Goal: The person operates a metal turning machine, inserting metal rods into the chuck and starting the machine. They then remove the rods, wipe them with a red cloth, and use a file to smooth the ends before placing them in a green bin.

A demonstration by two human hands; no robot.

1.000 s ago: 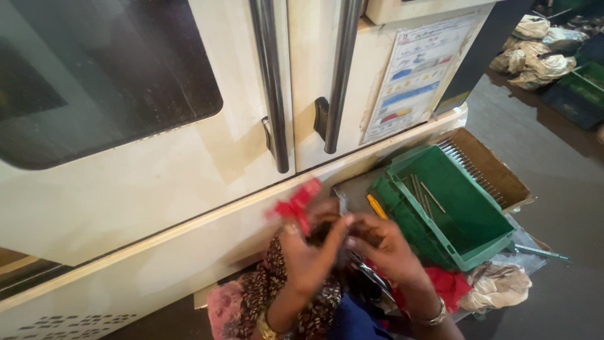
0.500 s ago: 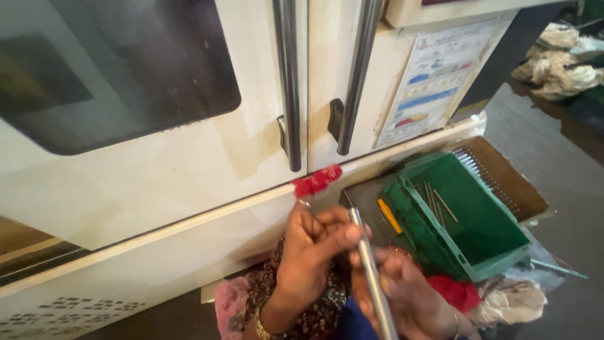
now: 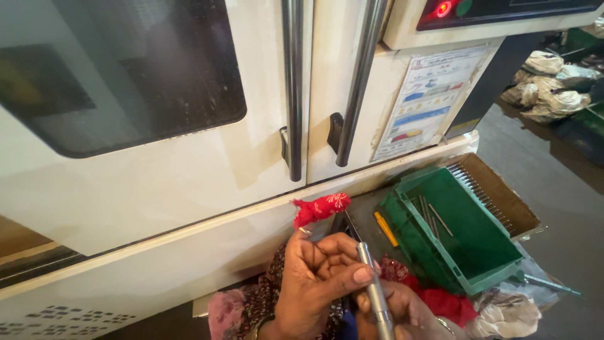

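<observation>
My left hand is closed around a thin stick whose tip is wrapped in red patterned cloth, raised in front of the machine's lower edge. Its thumb also rests against a grey metal rod. My right hand sits low, just under the left one, and holds that rod near its bottom end. The rod points up and slightly left between both hands.
A large cream machine with a dark window and two vertical door handles fills the view. A green plastic bin holding thin rods stands to the right. A yellow tool, red cloth and rags lie about.
Both hands rose from the clutter below. The red-wrapped stick came up toward the machine's edge, and the metal rod now stands upright between the hands.
</observation>
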